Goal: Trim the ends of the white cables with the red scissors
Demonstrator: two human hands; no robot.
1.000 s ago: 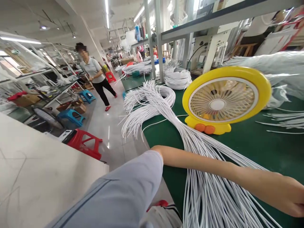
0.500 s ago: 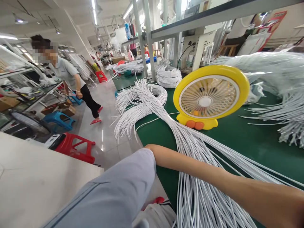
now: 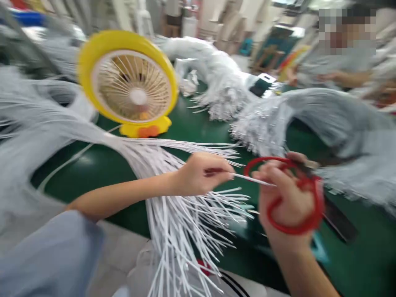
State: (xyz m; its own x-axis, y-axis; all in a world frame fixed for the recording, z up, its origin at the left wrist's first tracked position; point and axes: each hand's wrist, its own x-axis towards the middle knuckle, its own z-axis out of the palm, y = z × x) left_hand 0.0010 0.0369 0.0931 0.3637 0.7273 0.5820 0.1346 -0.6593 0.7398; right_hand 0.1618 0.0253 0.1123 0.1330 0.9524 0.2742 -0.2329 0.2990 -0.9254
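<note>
My left hand [image 3: 202, 173] is closed in a pinch on a single white cable [image 3: 246, 177], whose free end points right. Red-handled scissors [image 3: 319, 206] hang around the fingers of my right hand [image 3: 287, 194], which is closed on them. The cable's end reaches the fingers of that hand; whether they grip it too, I cannot tell. Below and beside my left wrist lies a loose bundle of white cables [image 3: 170, 231], their ends fanned out to the right and over the front edge of the green table [image 3: 120, 208].
A yellow fan [image 3: 126, 37] stands behind the bundle. More white cables [image 3: 337, 103] lie coiled at the back right, others in plastic [image 3: 204, 57] at the back. A dark flat object [image 3: 340, 220] is near my right wrist. Another person [image 3: 334, 66] is across the table.
My view has swung right, away from the aisle and the walking person. Both hands have come into sight, the left with a cable, the right with scissors.
</note>
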